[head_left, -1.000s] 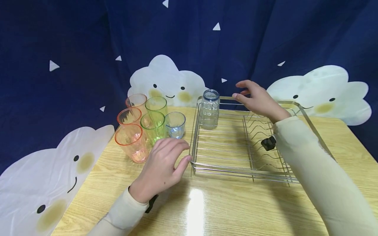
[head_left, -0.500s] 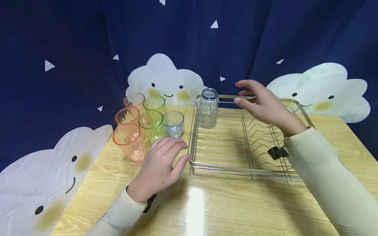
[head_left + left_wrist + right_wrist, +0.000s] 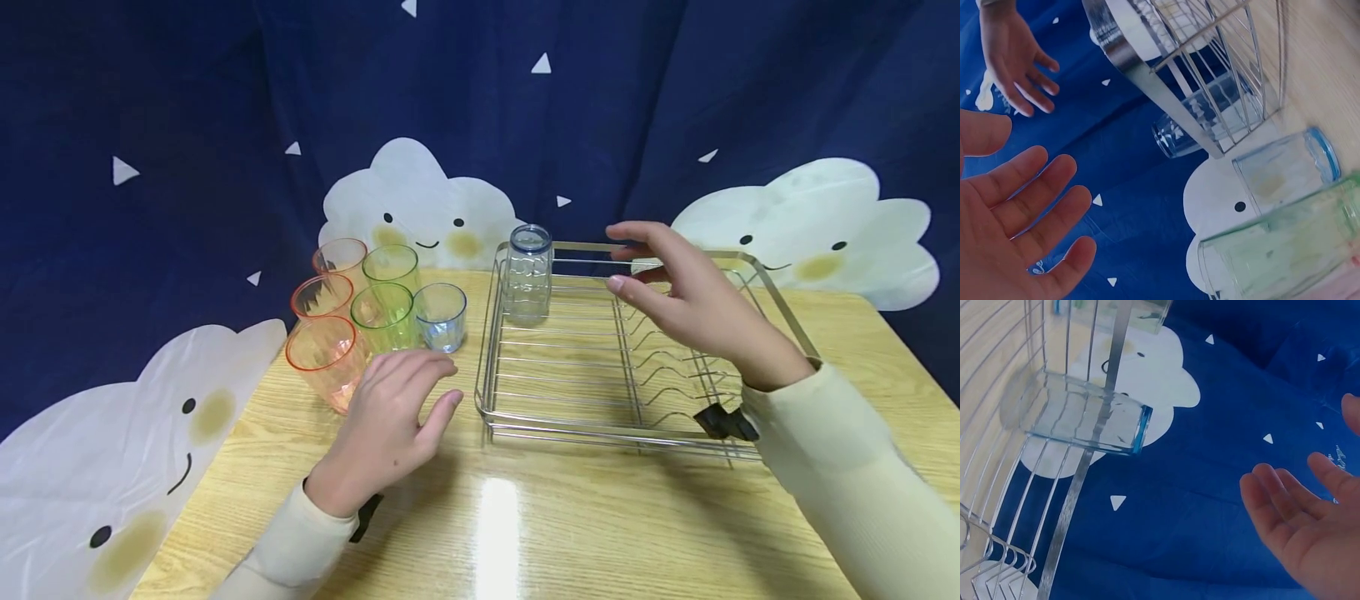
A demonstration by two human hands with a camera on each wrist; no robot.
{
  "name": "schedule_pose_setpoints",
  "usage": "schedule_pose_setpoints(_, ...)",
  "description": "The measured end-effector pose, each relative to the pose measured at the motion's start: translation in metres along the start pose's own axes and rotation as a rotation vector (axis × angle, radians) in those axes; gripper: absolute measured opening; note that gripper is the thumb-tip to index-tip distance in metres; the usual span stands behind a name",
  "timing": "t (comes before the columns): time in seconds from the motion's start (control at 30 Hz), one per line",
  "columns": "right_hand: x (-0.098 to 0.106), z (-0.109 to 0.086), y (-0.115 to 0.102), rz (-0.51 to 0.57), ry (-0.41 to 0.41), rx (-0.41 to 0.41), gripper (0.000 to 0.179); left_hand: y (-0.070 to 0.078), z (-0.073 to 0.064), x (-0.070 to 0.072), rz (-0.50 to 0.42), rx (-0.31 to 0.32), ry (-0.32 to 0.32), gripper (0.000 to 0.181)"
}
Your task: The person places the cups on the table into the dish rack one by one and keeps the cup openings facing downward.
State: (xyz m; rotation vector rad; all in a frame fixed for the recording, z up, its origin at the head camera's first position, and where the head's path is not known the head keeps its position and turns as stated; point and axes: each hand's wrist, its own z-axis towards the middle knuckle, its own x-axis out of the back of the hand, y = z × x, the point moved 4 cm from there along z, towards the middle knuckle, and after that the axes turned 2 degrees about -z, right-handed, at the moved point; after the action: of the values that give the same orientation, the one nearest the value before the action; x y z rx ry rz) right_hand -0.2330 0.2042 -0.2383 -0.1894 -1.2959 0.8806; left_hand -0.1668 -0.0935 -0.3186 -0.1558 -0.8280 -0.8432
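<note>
A clear blue-tinted tumbler (image 3: 528,279) stands upside down in the back left corner of the wire dish rack (image 3: 562,433). My right hand (image 3: 686,292) hovers over the rack, to the right of that tumbler, its fingers apart and holding nothing. Over the table, left of the rack, my left hand (image 3: 390,425) is loosely bent with nothing in it. Just beyond the left hand, upright tumblers stand grouped: a short blue one (image 3: 441,318), two green ones (image 3: 384,321) and three orange-red ones (image 3: 322,346). In the left wrist view, the left palm (image 3: 1004,231) is bare.
A light wooden table (image 3: 585,533) carries everything. Wavy plate dividers (image 3: 663,375) fill the rack's right part. Behind hangs a dark blue curtain (image 3: 480,92) with white clouds and triangles. Black wrist-camera mounts (image 3: 726,422) sit at the cuffs.
My right hand has drawn back toward the right and nearer, away from the inverted tumbler. The left hand has shifted slightly left. The tumblers and rack stay put.
</note>
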Motion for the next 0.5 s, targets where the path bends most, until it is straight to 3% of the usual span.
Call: schedule_pose_setpoints(0.5,-0.004,-0.042,-0.009,0.004,0.108,0.240,0.062,-0.011,-0.005,0.007,0.025,0.002,0.037,0.022)
